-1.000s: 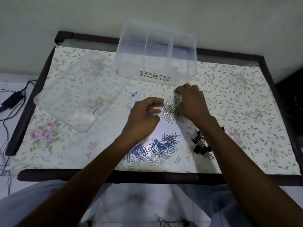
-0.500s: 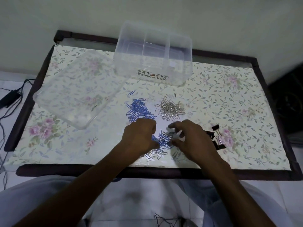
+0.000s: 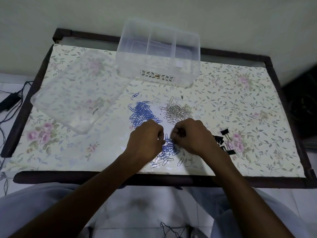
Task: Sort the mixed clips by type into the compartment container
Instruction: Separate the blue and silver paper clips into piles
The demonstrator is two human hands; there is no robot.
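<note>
Your left hand (image 3: 145, 136) and right hand (image 3: 192, 134) curl their fingers into the mixed clips (image 3: 169, 148) near the counter (image 3: 257, 100) front edge; whether they pinch clips, you cannot tell. Compartment container (image 3: 157, 54) sits behind.

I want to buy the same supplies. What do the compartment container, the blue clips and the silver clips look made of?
Compartment container: clear, slightly frosted plastic, as the tablecloth pattern shows through its walls. Blue clips: thin bent wire with a matte blue coating, probably vinyl or paint over metal. Silver clips: bare shiny metal wire, likely steel, with small bright glints.
</note>
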